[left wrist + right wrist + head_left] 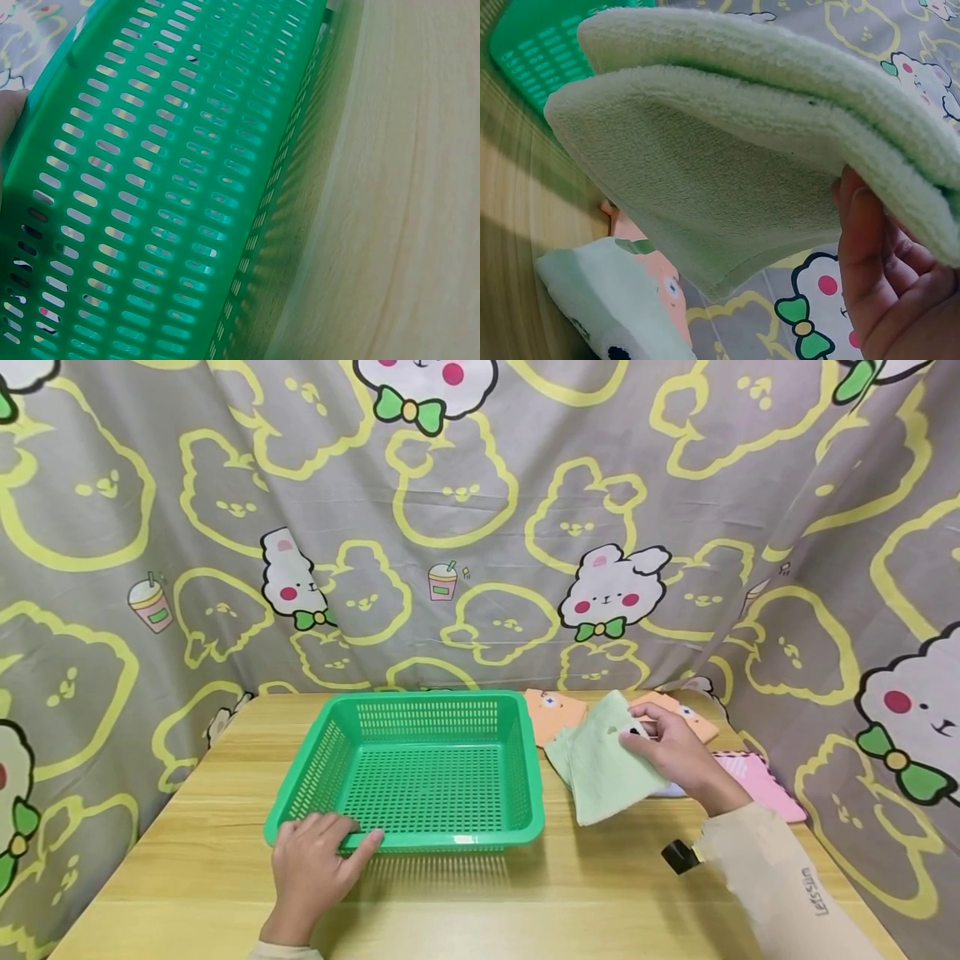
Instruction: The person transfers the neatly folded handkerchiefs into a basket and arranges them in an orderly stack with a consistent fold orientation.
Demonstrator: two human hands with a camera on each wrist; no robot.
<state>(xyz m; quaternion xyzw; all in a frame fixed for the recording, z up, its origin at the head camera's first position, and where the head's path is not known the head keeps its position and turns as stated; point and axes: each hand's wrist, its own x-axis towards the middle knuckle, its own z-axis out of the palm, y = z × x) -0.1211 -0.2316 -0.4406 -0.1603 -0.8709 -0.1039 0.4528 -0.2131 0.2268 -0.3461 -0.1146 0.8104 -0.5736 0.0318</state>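
a person sat at a wooden table (187, 860) hung round on three sides with a rabbit-print curtain (480, 527). the left hand (315, 864) rested on the near rim of a green basket (420, 768), at its left corner, the fingers lying fairly straight over the rim and the thumb stretched along its front edge; it pressed on the basket rather than closing round it. in the left wrist view the basket's slotted wall (150, 187) filled most of the frame, with a fingertip at the left edge and bare tabletop to the right. the basket stood at the middle of the table and held nothing visible. the right hand (675, 752) pinched a folded light green cloth (600, 760) by its upper right corner, thumb on top and fingers beneath, lifting that corner just to the right of the basket; the cloth's lower end hung down to the table. the right wrist view showed the cloth (727, 150) doubled over the fingers (870, 255). behind and under it lay orange cloths (555, 710) and a pink cloth (757, 777), near the right edge of the table.
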